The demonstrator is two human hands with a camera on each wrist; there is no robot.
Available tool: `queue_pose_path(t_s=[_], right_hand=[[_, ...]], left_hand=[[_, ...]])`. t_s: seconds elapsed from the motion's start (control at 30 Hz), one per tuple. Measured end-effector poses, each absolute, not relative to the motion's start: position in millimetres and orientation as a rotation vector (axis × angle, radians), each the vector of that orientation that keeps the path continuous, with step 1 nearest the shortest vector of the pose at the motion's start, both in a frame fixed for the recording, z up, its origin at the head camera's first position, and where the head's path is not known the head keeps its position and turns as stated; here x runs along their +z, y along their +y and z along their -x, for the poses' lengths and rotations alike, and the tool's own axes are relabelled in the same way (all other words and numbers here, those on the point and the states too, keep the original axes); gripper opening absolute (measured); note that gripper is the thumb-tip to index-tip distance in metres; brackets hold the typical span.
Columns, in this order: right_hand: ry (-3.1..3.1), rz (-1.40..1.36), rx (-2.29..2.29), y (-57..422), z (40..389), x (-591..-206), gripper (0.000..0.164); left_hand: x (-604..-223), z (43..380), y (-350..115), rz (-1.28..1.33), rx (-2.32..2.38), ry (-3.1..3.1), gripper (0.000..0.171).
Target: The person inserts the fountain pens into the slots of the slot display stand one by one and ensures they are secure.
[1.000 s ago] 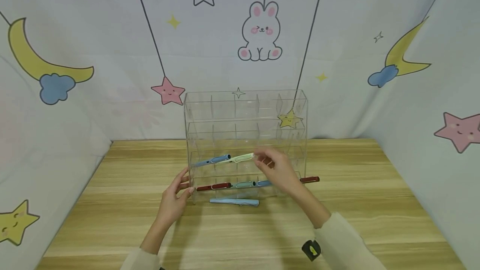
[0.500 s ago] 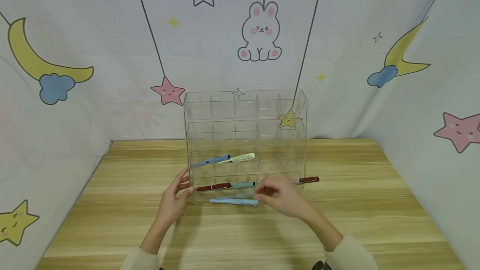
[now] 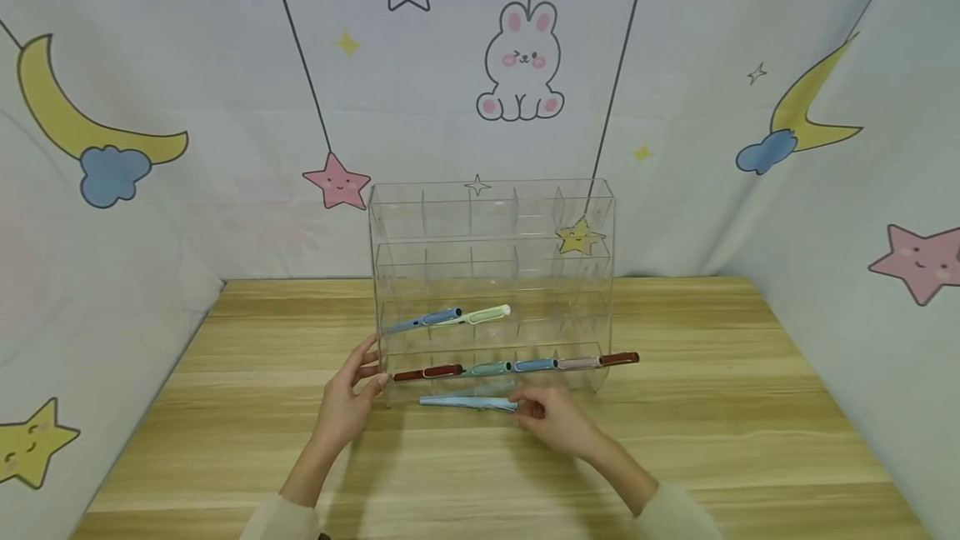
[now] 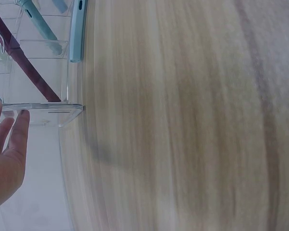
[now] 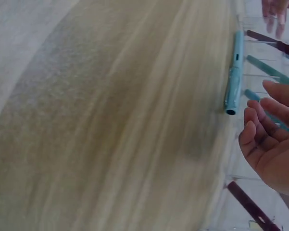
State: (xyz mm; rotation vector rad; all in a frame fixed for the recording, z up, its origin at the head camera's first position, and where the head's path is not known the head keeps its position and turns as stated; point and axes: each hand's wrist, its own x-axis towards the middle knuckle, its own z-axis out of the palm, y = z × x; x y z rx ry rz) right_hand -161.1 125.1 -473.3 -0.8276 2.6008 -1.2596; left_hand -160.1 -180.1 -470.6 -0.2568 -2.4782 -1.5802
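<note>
In the head view a clear acrylic pen rack [image 3: 491, 252] stands on the table. My left hand [image 3: 348, 402] holds its lower left side, thumb at the front corner; the left wrist view shows those fingers [image 4: 18, 137] against the side panel. A light blue pen [image 3: 468, 402] lies flat before the rack. My right hand [image 3: 555, 419] is at its cap end, thumb and fingers loosely bent; the right wrist view shows a small gap between fingertips and pen [image 5: 234, 77]. Several pens lie in the lowest tier, including a dark red pen [image 3: 427, 373] and green pen [image 3: 487, 369].
A blue pen [image 3: 423, 321] and a pale green pen [image 3: 480, 316] lean in the tier above. At the lowest tier's right end, a dark red pen [image 3: 619, 358] sticks out past the side. A printed cloth [image 3: 262, 223] hangs behind the wooden table [image 3: 712, 407].
My right hand has come down from the pale green pen in the upper tier to the light blue pen on the table. The left hand has stayed on the rack.
</note>
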Motion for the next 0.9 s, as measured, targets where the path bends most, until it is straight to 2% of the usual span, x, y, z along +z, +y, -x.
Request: queue_pose_path(t_s=[0.43,0.9], right_hand=[[2.802,0.776,-1.148,117,171,-500,0.026],[2.734,0.819,-1.109,120,169,-501,0.011]], left_hand=[[-469,160,-179,0.253,-1.584,-2.468,0.059],[-470,160,-179,0.239,-1.595,-2.483,0.059]])
